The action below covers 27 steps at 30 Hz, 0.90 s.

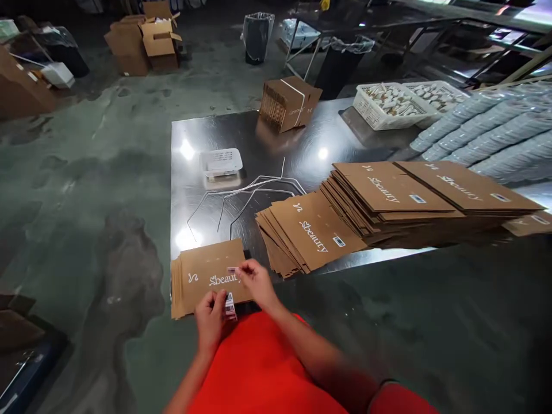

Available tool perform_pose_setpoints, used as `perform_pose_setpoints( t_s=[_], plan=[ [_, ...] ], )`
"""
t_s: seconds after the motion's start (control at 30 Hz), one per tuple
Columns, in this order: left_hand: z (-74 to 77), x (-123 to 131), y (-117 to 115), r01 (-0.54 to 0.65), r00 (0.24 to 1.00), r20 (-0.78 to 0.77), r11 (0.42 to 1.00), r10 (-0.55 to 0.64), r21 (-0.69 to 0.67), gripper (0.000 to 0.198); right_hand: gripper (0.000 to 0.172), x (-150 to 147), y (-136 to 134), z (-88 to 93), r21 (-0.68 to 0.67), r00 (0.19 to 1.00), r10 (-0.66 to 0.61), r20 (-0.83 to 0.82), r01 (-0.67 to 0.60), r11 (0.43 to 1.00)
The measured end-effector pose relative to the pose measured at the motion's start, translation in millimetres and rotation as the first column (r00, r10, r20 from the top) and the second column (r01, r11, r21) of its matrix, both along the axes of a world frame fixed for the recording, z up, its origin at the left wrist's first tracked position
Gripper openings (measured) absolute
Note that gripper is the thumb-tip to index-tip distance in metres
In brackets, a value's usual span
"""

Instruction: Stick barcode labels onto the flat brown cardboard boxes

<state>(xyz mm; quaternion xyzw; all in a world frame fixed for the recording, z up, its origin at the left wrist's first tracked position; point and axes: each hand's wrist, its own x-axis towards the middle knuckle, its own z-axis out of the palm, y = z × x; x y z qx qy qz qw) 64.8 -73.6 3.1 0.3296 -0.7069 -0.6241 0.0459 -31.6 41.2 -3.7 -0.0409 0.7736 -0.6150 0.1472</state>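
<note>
Red shirt (263, 368) fills the bottom of the view. Just above it, the left hand (210, 321) is closed around a small strip of barcode labels (230, 306). The right hand (255, 282) sits just beyond, its thumb and fingertips (245, 275) pinched together on a single label (232, 269), which looks thin, light and floppy, so it is best held by one edge. Directly beneath both hands lies a stack of flat kraft cartons (194, 282) printed with a white "beauty" wordmark, at the near edge of the steel tabletop (207, 132). The cartons look stiff but light and could slide on the polished metal, so a flat palm on top would steady them. The stack's long axis runs across the body, left to right, along the wordmark. More carton stacks (313, 230) lie to the right of the hands, and a white plastic basket (221, 162) sits farther ahead of them.
</note>
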Motion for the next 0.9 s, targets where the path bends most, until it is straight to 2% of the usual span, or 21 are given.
perform_pose_setpoints(
  t_s=[0.07,0.13,0.2,0.3,0.47,0.7,0.83,0.9],
  plan=[
    [-12.5,-1.3,-4.1,0.003,1.000,0.007,1.000,-0.004,0.026,0.047,0.015,-21.2,-0.2,-20.3,0.157,0.998,-0.059,0.004,0.058,0.986],
    [-26.8,-6.8,-8.8,0.038,0.999,0.002,0.995,-0.039,0.092,0.045,0.014,-39.8,-3.2,-39.9,0.305,0.997,-0.075,0.024,0.064,0.950],
    [-41.6,-14.9,-13.4,0.075,0.997,0.005,0.986,-0.076,0.152,0.044,0.013,-51.4,-8.0,-54.5,0.379,0.996,-0.075,0.044,0.053,0.924],
    [-60.4,-25.7,-18.6,0.093,0.995,0.015,0.981,-0.097,0.169,0.043,0.014,-56.5,-15.2,-64.9,0.446,0.997,-0.058,0.052,0.029,0.894],
    [-75.9,-28.6,-22.9,0.102,0.995,-0.013,0.989,-0.102,0.103,0.039,0.014,-56.2,-19.9,-64.6,0.555,0.997,-0.016,0.079,-0.031,0.831],
    [-80.3,-27.2,-23.9,0.128,0.992,-0.020,0.989,-0.127,0.073,0.039,0.016,-54.3,-23.8,-54.0,0.656,0.995,0.000,0.096,-0.064,0.752],
    [-82.1,-27.7,-24.1,0.136,0.991,-0.030,0.989,-0.134,0.066,0.038,0.018,-49.9,-28.1,-48.2,0.747,0.997,0.028,0.076,-0.076,0.661],
    [-82.9,-27.5,-24.1,0.139,0.990,-0.032,0.988,-0.137,0.064,0.038,0.018,-48.1,-29.5,-47.8,0.768,0.998,0.033,0.047,-0.057,0.637]
  ],
)
